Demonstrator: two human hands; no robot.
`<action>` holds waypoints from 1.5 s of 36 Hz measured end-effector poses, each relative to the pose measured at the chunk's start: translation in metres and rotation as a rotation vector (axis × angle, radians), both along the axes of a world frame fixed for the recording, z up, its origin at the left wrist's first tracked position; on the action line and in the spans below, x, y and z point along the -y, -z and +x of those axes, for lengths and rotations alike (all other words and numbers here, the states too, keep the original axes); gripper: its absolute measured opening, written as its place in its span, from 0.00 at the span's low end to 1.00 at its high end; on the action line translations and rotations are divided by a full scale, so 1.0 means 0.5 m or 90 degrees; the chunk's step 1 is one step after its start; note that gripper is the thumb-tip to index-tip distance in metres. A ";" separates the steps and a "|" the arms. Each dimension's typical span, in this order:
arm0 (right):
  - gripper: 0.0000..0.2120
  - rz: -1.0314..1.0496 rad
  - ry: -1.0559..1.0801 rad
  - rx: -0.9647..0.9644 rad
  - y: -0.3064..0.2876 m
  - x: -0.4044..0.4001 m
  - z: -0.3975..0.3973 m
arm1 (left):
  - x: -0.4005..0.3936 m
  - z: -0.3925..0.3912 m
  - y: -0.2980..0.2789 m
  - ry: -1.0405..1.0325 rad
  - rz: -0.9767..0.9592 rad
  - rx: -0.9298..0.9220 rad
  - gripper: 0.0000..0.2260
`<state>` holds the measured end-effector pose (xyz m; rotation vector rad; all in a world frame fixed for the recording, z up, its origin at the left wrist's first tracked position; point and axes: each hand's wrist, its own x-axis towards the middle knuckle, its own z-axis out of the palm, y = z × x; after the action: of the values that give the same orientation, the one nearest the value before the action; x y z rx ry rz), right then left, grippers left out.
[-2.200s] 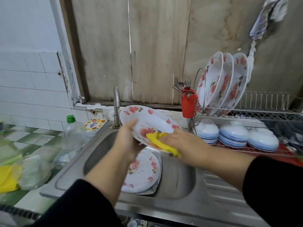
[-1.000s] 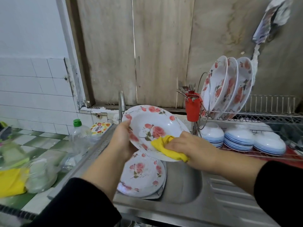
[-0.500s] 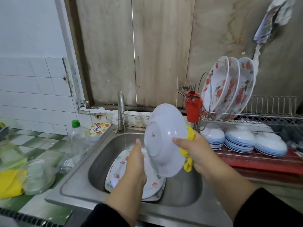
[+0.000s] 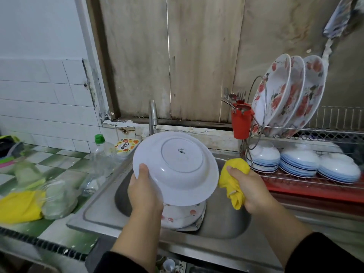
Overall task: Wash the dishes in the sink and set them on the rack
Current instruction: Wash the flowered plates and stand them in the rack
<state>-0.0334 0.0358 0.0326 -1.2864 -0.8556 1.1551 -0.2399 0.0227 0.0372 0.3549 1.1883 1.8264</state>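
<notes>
Worn wooden boards [image 4: 197, 56] fill the far wall, with white tiles [image 4: 45, 99] to their left, and a steel sink [image 4: 102, 211] spans the near middle of the scene. On the right stands a wire dish rack [image 4: 319, 133] over a red tray [image 4: 315, 191]; three flowered plates [image 4: 289, 95] stand on edge in its upper tier, leaning to the right, and three stacks of white-and-blue bowls [image 4: 299, 163] sit upside down on the lower tier. A green-and-white checked counter [image 4: 49, 166] lies to the left of the sink, carrying a yellow cloth [image 4: 19, 206] near its front edge. Over the basin, a deep white plate [image 4: 177, 166] is held nearly upright with its underside and foot ring facing the camera, its top edge tipped toward the far wall and its face turned away toward the tap [image 4: 153, 117]. Under it, more flowered plates [image 4: 183, 215] lie flat in the basin. A clear bottle with a green cap [image 4: 101, 154] stands at the sink's far left corner, and a red cutlery cup [image 4: 241, 123] with forks hangs on the rack's left end. The left hand [image 4: 144, 194] grips the white plate's lower left rim, thumb pressed on the underside. The right hand [image 4: 250, 189] is closed around a bunched yellow rag [image 4: 233, 180], just to the right of the plate and apart from it.
</notes>
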 end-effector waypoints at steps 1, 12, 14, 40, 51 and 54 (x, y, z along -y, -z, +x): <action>0.06 0.016 0.001 0.027 -0.006 0.000 -0.005 | 0.004 0.001 0.000 -0.010 0.013 -0.036 0.06; 0.22 0.425 -0.217 0.517 -0.011 0.006 -0.108 | 0.023 0.027 -0.033 0.052 0.013 -0.265 0.05; 0.20 0.493 -0.207 0.543 0.030 0.014 -0.083 | 0.025 0.018 -0.035 0.042 0.016 -0.285 0.05; 0.29 0.708 -0.176 0.739 -0.076 -0.048 -0.117 | 0.021 0.058 -0.107 0.103 0.025 -0.389 0.23; 0.17 0.259 -0.107 0.437 -0.090 -0.106 -0.022 | -0.008 0.028 -0.089 0.133 -0.007 -0.198 0.14; 0.19 0.242 -0.104 0.322 -0.043 -0.081 -0.023 | -0.012 0.030 -0.091 0.093 0.006 -0.099 0.11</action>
<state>-0.0449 0.0764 0.0542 -1.2167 -1.4973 0.7404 -0.2248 0.0286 0.0828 0.5830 1.2263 1.7030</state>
